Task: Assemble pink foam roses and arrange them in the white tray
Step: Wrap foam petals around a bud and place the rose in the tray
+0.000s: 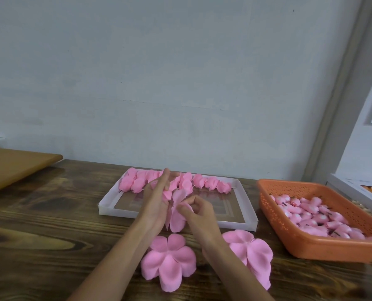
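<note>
Head view: both hands meet over the desk (50,213), just in front of the white tray (107,210). Left hand (157,205) is upright with straight fingers, its palm side against a pink petal piece (177,218), not curled round it. Right hand (199,210) has curled fingers and pinches an upper petal of the same petal piece. The petal piece hangs between the two hands, above the desk, and overlaps the tray's front wall in view. Roses (202,181) lie in a row along the tray's far side; the tray's brownish floor shows in front of them. First cutout (170,259), flat and five-petalled, lies on the desk between the forearms. Second cutout (254,253) lies to its right, partly hidden by the right forearm. Orange basket (311,246) sits right of the tray, apart from it, and holds pink buds (311,216) with dark stems. A light wooden board (13,166) is at far left.
</note>
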The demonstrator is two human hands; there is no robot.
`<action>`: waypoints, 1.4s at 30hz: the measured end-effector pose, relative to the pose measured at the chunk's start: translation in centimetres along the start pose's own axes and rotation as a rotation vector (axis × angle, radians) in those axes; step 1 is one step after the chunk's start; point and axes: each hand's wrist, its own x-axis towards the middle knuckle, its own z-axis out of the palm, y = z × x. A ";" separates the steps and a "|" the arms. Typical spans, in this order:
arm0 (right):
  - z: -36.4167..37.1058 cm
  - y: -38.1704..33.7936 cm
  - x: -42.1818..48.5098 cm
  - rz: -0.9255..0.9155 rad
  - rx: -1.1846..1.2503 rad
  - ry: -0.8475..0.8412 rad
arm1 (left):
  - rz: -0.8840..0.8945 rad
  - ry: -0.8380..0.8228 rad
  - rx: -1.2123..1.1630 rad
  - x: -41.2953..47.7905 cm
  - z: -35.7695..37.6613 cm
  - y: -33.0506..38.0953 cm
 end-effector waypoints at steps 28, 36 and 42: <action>0.4 -0.6 -0.3 -0.064 0.130 -0.006 | 0.010 -0.054 0.100 0.2 -0.1 -1.4; 0.3 -0.5 -0.1 -0.118 0.165 -0.048 | 0.039 -0.053 0.108 0.0 0.0 -1.3; 0.5 0.0 0.1 -0.221 0.051 -0.014 | 0.126 -0.090 0.225 -0.5 0.4 -1.5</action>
